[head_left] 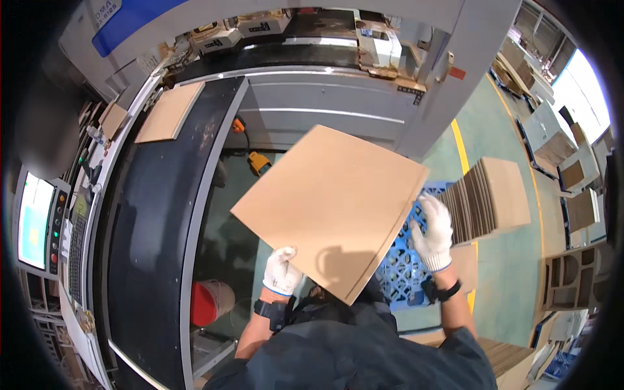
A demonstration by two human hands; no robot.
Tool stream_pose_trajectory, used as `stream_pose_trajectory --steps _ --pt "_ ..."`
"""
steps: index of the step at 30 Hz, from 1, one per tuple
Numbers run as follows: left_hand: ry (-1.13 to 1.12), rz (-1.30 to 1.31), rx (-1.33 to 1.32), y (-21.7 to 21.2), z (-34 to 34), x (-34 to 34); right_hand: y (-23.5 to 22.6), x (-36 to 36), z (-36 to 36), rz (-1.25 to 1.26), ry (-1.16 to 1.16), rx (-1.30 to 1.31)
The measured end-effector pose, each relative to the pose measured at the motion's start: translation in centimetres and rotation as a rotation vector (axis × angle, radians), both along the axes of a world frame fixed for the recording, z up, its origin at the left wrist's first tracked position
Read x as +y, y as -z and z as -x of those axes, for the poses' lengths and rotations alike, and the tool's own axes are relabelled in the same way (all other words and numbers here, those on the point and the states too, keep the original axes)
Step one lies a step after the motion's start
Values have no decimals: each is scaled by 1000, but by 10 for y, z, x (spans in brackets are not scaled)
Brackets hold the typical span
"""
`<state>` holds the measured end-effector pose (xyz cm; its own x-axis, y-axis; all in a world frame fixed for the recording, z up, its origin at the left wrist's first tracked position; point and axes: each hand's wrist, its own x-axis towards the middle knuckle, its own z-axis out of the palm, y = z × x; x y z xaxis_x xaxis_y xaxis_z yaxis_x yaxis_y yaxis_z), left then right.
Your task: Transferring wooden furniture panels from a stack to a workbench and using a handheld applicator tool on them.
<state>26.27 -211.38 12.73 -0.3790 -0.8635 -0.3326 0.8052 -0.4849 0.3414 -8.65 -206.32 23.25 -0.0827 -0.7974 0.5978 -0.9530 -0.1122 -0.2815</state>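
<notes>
A large flat tan board (331, 201), with a groove along its right edge, is held up tilted in front of me. My left hand (283, 272), in a white knit glove, is closed on its lower left edge, with the thumb on the top face. Beside the board's right edge is my right hand (434, 233), gloved too, with its thumb and fingers apart. It looks just clear of the edge, though contact is hard to rule out. Right of that hand, a stack of similar boards (478, 201) stands by a blue plastic pallet (400, 270).
A black conveyor bed (156, 214) runs along my left, bearing another tan board (170, 112). A grey machine (318, 107) spans the front. Left lies a control screen (36, 221). A red-and-white bucket (213, 303) and a yellow foot pedal (259, 163) are on the floor.
</notes>
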Motion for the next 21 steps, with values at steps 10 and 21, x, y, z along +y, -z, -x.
stream_pose_trajectory --steps 10,21 --pt "-21 122 -315 -10 8 -100 134 -129 -55 -577 -204 -2206" --pt "320 474 -1781 -52 -238 -333 93 -255 -85 -424 -283 -2222"
